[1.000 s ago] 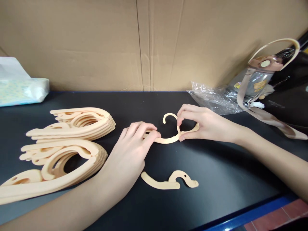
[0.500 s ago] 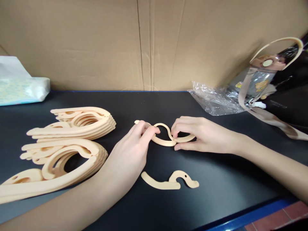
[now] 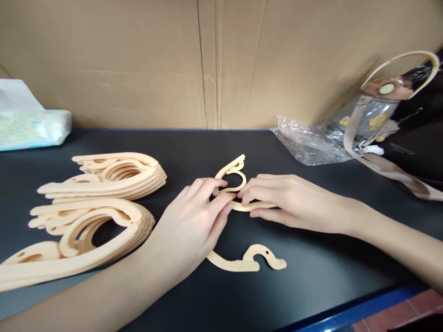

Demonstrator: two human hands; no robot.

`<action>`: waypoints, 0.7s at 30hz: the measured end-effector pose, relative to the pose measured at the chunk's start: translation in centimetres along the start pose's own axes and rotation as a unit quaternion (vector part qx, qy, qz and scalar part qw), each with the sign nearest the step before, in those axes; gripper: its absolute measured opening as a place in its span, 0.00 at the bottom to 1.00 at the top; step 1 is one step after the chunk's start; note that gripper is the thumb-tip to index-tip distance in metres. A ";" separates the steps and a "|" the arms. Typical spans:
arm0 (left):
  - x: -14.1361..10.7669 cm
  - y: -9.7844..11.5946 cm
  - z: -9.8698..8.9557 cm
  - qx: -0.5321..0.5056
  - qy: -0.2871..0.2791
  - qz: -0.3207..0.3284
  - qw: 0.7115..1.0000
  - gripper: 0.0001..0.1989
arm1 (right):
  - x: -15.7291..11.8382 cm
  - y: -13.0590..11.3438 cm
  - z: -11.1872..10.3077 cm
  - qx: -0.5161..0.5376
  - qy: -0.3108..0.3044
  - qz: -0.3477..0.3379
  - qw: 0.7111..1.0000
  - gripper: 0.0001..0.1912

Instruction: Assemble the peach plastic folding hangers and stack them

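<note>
Between my hands is a cream plastic folding hanger point(image 3: 231, 165), one arm angled up and away and the other lying toward the right, with a curved loop between them. My left hand point(image 3: 199, 210) pinches it near the joint at its left end. My right hand point(image 3: 289, 200) has its fingers and thumb closed around the right-hand arm. The fingers partly hide the joint. Just below on the table lies a separate cream hook piece point(image 3: 235, 265), its left end covered by my left hand.
Two stacks of folded cream hangers, a far stack point(image 3: 104, 186) and a near stack point(image 3: 114, 246), lie left on the black table point(image 3: 325, 276). A tissue pack point(image 3: 38, 127) sits back left. Crumpled clear plastic point(image 3: 304, 143) and a strapped bottle point(image 3: 377, 113) are back right, before a cardboard wall point(image 3: 138, 69).
The hanger has turned between my hands: its left arm now swings up and away from me. My left hand has shifted slightly right and down, over the hook piece's end.
</note>
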State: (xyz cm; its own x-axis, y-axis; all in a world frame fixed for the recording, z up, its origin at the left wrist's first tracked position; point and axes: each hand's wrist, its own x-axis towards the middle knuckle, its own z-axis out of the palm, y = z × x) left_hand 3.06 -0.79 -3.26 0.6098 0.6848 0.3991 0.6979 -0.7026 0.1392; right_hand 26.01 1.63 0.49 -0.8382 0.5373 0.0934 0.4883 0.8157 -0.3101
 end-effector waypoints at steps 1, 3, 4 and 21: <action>0.0 0.0 0.0 0.012 0.004 -0.004 1.000 0.14 | 0.0 0.1 -0.2 0.002 -0.004 0.006 1.000 0.07; -0.1 0.1 0.0 0.038 0.015 -0.016 0.999 0.13 | -0.1 0.2 -0.4 0.010 -0.012 0.010 1.000 0.07; -0.1 0.1 0.0 0.049 0.019 -0.022 0.998 0.14 | -0.2 0.2 -0.6 0.014 -0.012 0.006 1.000 0.07; 0.1 0.3 0.0 0.094 0.039 0.037 0.994 0.17 | -0.7 -1.4 -1.8 0.097 -0.125 -0.004 0.987 0.09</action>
State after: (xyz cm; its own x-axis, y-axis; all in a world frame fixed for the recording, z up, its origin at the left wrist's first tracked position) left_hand 3.31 -0.89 -3.15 0.6362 0.6098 0.4727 0.7146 -0.6967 -0.0629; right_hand 26.33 0.52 2.56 -0.8872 0.4417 -0.1334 0.4467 0.7499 -0.4879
